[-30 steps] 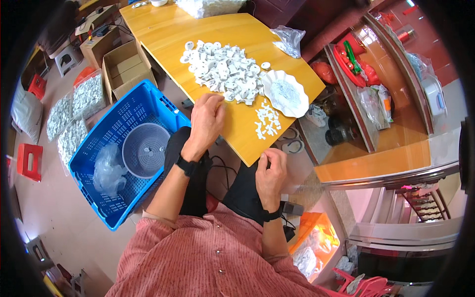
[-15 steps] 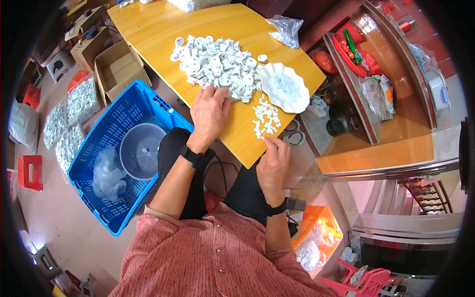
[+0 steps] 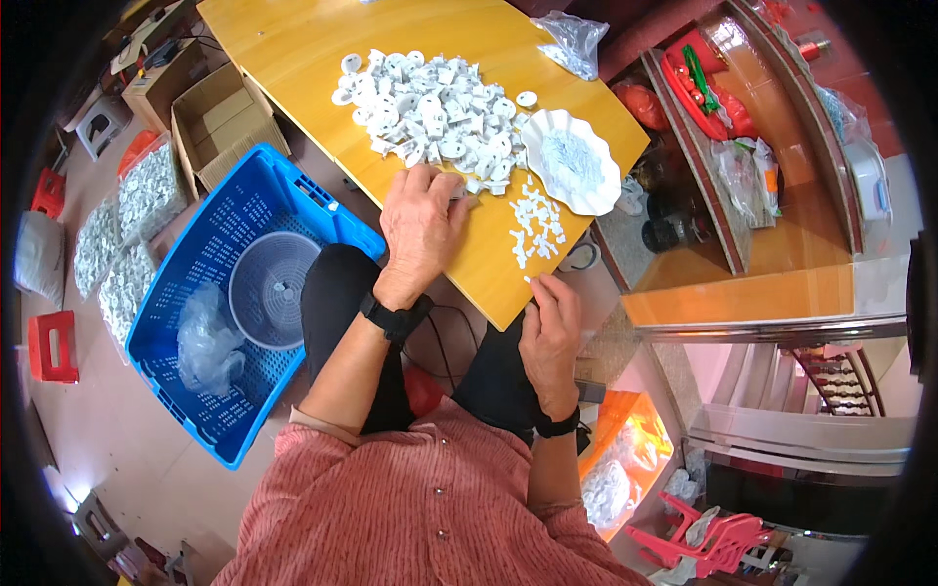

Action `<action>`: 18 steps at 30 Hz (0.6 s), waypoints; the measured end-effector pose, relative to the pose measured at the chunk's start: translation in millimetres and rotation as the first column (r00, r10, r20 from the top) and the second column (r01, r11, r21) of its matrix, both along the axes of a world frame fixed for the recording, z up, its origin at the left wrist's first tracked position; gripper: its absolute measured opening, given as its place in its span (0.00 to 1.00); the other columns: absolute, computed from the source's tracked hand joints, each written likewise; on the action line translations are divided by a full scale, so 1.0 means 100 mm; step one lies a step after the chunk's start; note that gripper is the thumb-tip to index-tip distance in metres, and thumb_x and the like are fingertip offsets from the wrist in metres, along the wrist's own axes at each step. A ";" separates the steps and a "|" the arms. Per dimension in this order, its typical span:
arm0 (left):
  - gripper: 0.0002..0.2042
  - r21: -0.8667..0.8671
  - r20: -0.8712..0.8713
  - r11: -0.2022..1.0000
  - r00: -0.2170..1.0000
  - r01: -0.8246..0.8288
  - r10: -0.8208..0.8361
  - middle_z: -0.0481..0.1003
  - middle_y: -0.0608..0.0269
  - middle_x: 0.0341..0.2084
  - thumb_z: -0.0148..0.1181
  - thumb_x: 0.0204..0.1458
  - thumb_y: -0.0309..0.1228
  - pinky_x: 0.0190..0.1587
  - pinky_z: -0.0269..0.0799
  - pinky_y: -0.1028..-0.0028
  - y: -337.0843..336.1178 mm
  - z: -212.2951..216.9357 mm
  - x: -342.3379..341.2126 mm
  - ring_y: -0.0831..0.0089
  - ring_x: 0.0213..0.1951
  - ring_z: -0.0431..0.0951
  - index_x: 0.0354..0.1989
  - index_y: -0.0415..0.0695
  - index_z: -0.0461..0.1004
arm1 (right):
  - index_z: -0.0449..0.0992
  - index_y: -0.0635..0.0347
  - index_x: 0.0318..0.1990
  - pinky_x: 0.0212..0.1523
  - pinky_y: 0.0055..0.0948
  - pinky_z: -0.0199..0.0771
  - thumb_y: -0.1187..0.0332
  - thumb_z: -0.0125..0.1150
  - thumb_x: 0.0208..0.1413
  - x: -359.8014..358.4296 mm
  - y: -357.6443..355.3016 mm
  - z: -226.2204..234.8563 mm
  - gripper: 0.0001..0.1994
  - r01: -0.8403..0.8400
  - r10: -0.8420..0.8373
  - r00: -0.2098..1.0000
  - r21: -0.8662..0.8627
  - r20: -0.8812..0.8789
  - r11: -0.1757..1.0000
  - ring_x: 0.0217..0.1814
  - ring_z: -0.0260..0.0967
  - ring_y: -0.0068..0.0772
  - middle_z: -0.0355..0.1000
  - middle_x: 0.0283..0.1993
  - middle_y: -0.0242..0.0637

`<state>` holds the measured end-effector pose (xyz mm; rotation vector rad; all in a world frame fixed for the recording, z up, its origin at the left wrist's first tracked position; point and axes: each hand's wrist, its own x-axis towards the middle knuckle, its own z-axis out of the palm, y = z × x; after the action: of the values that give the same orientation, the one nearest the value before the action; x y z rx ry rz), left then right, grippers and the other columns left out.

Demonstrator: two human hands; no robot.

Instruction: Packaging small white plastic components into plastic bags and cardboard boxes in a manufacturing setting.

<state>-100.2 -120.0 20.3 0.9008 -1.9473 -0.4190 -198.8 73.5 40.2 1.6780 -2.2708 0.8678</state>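
A heap of white plastic parts (image 3: 440,107), some with round discs, lies on the yellow wooden table (image 3: 293,59). My left hand (image 3: 420,225) is at the heap's near edge, fingers curled, with a white plastic part (image 3: 457,193) between thumb and fingers. Closer to the table's right corner, small white plastic pieces (image 3: 537,230) are spread out. Just off the table's near edge, my right hand (image 3: 552,332) pinches one small white piece (image 3: 529,280) at its fingertips. A white scalloped dish (image 3: 608,186) with tiny pale pieces inside stands right of the heap.
A blue perforated crate (image 3: 195,430) at my left holds a grey round basket (image 3: 278,337) and a clear plastic bag (image 3: 208,342). Behind it are a cardboard box (image 3: 220,122) and bags of white parts (image 3: 151,190). A clear bag (image 3: 572,44) lies on the table's far right.
The left hand's thumb and fingers now show a white part between them. A small white piece now shows in my right fingertips, which sit farther from the scattered pieces. The view shifted slightly.
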 end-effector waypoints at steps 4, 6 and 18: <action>0.13 -0.018 -0.048 0.999 0.998 0.031 -0.032 0.72 0.62 0.31 0.70 0.40 0.31 0.37 0.68 0.66 0.02 -0.02 0.05 0.62 0.36 0.71 0.35 0.46 0.78 | 0.74 0.67 0.46 0.50 0.37 0.70 0.83 0.58 0.49 -0.01 0.03 0.00 0.14 -0.003 0.003 1.000 -0.007 0.002 1.000 0.51 0.67 0.46 0.69 0.50 0.43; 0.12 -0.007 -0.059 0.999 0.997 0.050 -0.050 0.72 0.62 0.32 0.70 0.40 0.31 0.37 0.68 0.66 0.06 -0.01 0.06 0.62 0.36 0.71 0.35 0.45 0.78 | 0.75 0.67 0.43 0.47 0.36 0.72 0.83 0.60 0.49 -0.01 0.03 -0.01 0.13 -0.004 0.005 1.000 -0.050 0.011 0.999 0.48 0.69 0.44 0.71 0.47 0.43; 0.11 0.432 -0.835 0.490 0.541 0.757 -0.099 0.75 0.65 0.36 0.62 0.53 0.22 0.34 0.70 0.79 0.63 0.00 0.38 0.77 0.33 0.74 0.45 0.39 0.74 | 0.71 0.66 0.38 0.47 0.38 0.71 0.81 0.57 0.53 -0.02 0.03 -0.06 0.06 0.035 -0.020 0.990 -0.110 0.139 0.993 0.47 0.69 0.46 0.69 0.46 0.46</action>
<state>-61.8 -57.5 19.8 0.4658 -1.1304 -1.8092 -200.6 76.3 34.2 1.5804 -2.2783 1.1161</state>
